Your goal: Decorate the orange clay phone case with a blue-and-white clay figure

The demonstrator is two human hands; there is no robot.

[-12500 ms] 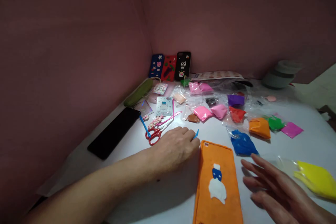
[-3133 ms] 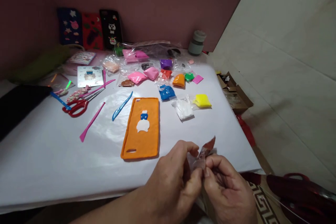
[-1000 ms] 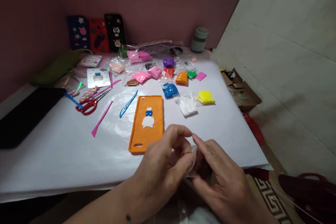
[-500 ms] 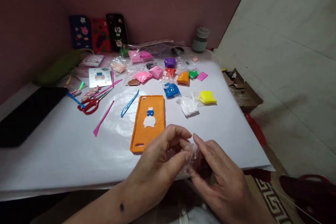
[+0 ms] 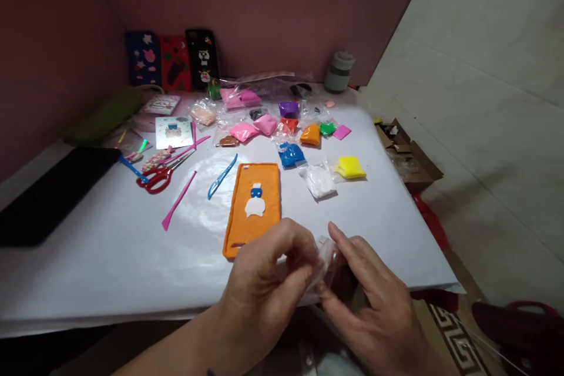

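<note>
Close to the table's front edge, a small clear plastic bag (image 5: 325,263) is between my hands; what it contains is too dark to make out. My left hand (image 5: 275,282) pinches the bag's edge between thumb and fingers. From the other side, my right hand (image 5: 372,299) grips the bag with thumb and fingers. Just beyond my left hand lies an orange phone case (image 5: 238,217), bearing a white cat-head shape (image 5: 255,208) with a blue piece (image 5: 256,192) and a small white piece above it. The case's lower right corner is hidden by my left hand.
Bagged clay in several colours, including white (image 5: 320,181), yellow (image 5: 351,167) and blue (image 5: 291,154), lies beyond the case. Left are a blue modelling tool (image 5: 222,177), a pink tool (image 5: 178,200), red-handled scissors (image 5: 155,180) and a black phone-like slab (image 5: 57,194). A jar (image 5: 339,73) stands behind.
My left fingers have closed into a tighter pinch on the bag's edge, and that hand has turned slightly. My right hand stays around the bag. The whole view has shifted a little.
</note>
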